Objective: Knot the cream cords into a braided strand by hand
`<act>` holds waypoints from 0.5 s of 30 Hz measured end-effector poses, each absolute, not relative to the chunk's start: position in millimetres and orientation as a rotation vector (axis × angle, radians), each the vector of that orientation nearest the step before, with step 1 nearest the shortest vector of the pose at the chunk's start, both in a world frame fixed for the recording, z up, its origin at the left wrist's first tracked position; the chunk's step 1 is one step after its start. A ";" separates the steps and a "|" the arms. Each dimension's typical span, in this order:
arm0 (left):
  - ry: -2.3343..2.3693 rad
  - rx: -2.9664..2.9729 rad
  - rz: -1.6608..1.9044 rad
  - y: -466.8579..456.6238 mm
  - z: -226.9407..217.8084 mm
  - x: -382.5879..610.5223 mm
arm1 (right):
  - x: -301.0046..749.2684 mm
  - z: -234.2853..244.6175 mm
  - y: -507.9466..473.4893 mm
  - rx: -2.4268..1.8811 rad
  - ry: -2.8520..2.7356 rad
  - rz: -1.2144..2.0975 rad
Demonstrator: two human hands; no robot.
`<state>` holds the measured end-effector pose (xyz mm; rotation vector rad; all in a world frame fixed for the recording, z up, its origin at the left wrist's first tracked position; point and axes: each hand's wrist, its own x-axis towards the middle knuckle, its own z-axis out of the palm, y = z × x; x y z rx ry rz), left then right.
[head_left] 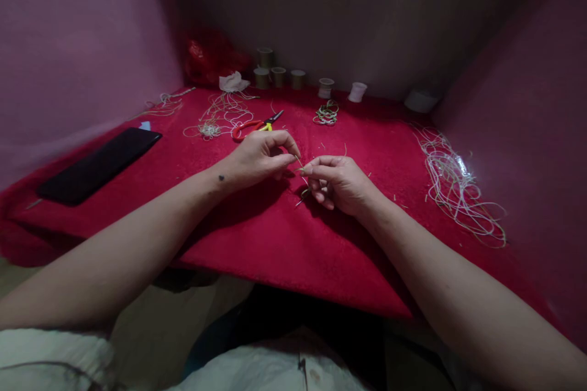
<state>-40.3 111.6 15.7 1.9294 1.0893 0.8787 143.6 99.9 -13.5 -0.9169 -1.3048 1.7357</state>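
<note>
My left hand (262, 157) and my right hand (335, 182) meet over the middle of a red cloth-covered table (275, 238). Both pinch a short thin piece of pale cord (302, 180) between thumb and forefinger, fingertips almost touching. The cord's loose end hangs down under my right hand. Red-handled scissors (254, 126) lie just beyond my left hand.
A dark flat phone (98, 165) lies at the left. Tangled white cord (458, 186) is heaped at the right, more cord (222, 115) at the back left, a small coil (326, 113) mid-back. Several thread spools (279, 75) line the back wall by a red bag (208, 61).
</note>
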 end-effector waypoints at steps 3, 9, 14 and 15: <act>1.084 2.029 0.900 111.0 14.0 -41.8 | 143.5 -14.7 100.3 -0.913 -1.293 1.713; 1.090 2.366 0.932 111.0 13.6 -45.8 | 142.8 -14.7 100.4 -0.917 -1.280 1.671; 1.171 2.492 0.929 109.6 16.2 -44.8 | 142.8 -13.4 100.1 -0.917 -1.300 1.659; 1.190 2.495 0.926 109.4 16.4 -44.4 | 143.0 -13.5 100.0 -0.912 -1.308 1.657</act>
